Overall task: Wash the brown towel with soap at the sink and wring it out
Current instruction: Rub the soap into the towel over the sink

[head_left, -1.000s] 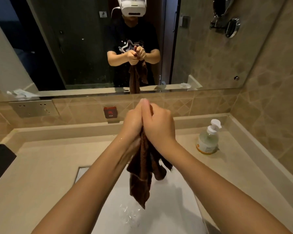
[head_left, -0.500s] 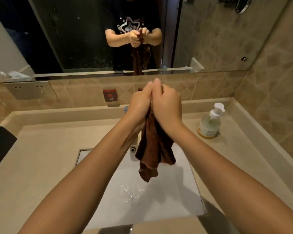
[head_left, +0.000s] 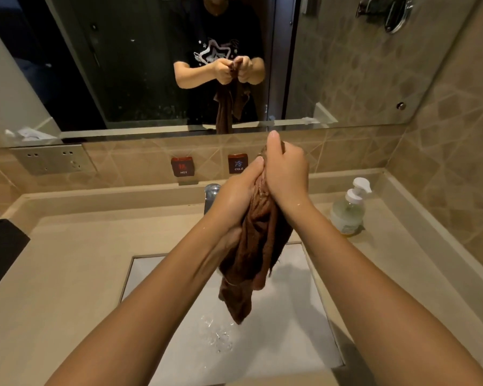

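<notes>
Brown towel (head_left: 255, 246) hangs bunched and wet between the person's two hands, held up in the air over the white sink basin (head_left: 290, 330), its lower folds dangling toward the middle of the basin without touching it. The left hand (head_left: 236, 196) is closed around the upper part of the cloth from the left, fingers curled tight into the folds. The right hand (head_left: 286, 172) is clenched on the very top of the towel, just above and against the left hand, thumb pointing up and a small tuft of cloth showing above the fist. Both hands and forearms glisten with drops of water.

Below the towel's tip, a small splash of water (head_left: 216, 334) lies on the basin floor. Behind the left hand, the chrome faucet (head_left: 211, 192) rises at the back edge of the sink. On the wall tiles above it sit two dark red tags, one marked HOT (head_left: 182, 166) and one marked COLD (head_left: 238, 163). A pump bottle of soap (head_left: 349, 210) stands on the beige counter (head_left: 67, 274) near its back right corner, well apart from the hands. A metal outlet plate (head_left: 52, 160) is fixed to the wall at the left. The mirror (head_left: 346, 65) above reflects the clasped hands and the hanging towel.
</notes>
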Demonstrator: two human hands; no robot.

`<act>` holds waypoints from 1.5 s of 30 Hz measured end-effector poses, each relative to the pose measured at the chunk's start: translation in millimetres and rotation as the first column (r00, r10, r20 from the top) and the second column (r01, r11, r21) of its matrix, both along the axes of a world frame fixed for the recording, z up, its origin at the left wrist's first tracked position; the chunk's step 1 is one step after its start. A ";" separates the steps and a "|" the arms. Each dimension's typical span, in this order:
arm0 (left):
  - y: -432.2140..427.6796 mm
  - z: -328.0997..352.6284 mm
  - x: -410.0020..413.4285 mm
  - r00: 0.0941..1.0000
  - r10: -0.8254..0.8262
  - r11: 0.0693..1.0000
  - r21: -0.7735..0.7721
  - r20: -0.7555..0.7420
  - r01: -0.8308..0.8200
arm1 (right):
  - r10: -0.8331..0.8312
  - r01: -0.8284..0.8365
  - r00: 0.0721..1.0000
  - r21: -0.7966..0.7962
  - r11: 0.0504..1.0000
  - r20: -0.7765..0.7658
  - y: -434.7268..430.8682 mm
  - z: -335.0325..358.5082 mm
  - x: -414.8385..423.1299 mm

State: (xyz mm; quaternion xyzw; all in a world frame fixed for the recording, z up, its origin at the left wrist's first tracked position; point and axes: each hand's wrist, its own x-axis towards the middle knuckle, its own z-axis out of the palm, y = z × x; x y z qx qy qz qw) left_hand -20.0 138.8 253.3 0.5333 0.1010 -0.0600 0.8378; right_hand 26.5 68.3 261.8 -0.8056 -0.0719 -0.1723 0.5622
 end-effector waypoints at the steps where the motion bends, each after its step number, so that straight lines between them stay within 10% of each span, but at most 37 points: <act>1: 0.7 1.2 -2.3 0.999 -0.047 0.998 -0.040 0.007 0.047 | 0.023 -0.022 1.000 0.050 0.999 -0.020 -4.2 2.3 4.1; 7: 20.0 13.7 -6.1 0.995 -0.027 0.992 -0.119 0.095 0.039 | 0.151 -0.131 0.982 0.164 0.978 -0.112 -30.4 -1.6 2.3; 16: 42.7 15.8 -1.2 0.993 0.061 0.997 -0.060 0.097 -0.056 | 0.456 -0.394 0.882 -0.343 0.852 0.119 -81.2 -14.2 2.9; 22: 40.6 24.7 3.1 0.991 -0.109 0.992 -0.054 0.078 0.113 | 0.613 -0.611 0.773 -0.449 0.652 -0.161 -58.1 -18.9 -12.0; 27: 57.3 24.6 7.9 0.999 -0.053 0.962 0.267 -0.003 0.052 | 0.468 -0.390 0.869 -0.359 0.848 0.162 -55.1 -15.8 -9.1; 31: 68.8 9.2 8.4 0.989 -0.145 0.752 0.650 0.006 0.106 | 0.501 -0.500 0.865 -0.027 0.866 0.025 -62.4 8.2 -11.0; 36: 64.4 6.9 -0.6 0.893 -0.434 0.693 0.677 0.119 0.246 | 0.419 -0.427 0.896 -0.024 0.904 -0.150 -55.3 21.1 -0.9; 45: 62.2 -1.1 -0.5 0.948 -0.217 0.789 0.614 0.234 0.029 | 0.479 -0.491 0.870 -0.272 0.827 -0.115 -68.5 21.5 4.2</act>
